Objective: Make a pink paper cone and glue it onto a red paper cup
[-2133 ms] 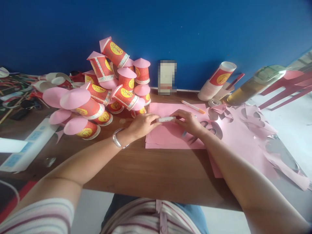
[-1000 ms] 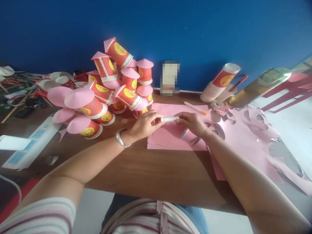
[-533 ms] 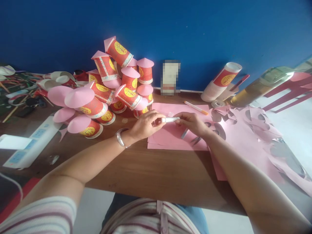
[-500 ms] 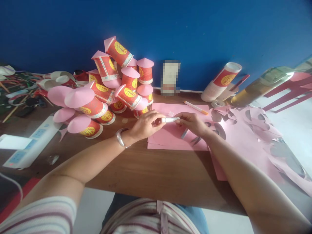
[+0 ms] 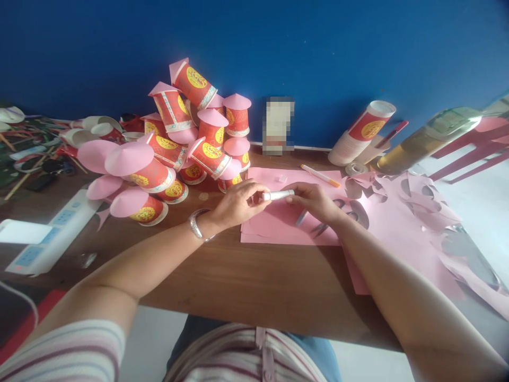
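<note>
Both hands hold a small white tube (image 5: 277,195) level above a stack of pink paper sheets (image 5: 278,223) on the wooden table (image 5: 238,276). My left hand (image 5: 237,202) pinches the tube's left end with its fingers closed. My right hand (image 5: 314,200) grips the tube's right end, fingers curled. A silver bracelet (image 5: 195,224) sits on my left wrist. Under my right hand a pen and dark scissors partly show on the paper.
A heap of red paper cups with pink cone lids (image 5: 175,148) lies at the left rear. A stack of plain cups (image 5: 360,132), a tape roll (image 5: 355,168) and an orange-tipped pen (image 5: 320,175) lie at the right rear. Cut pink paper scraps (image 5: 417,212) spread right. A white power strip (image 5: 51,233) sits left.
Both hands lifted the tube slightly off the paper and have held it almost still since; my left fingers shifted a little on its left end.
</note>
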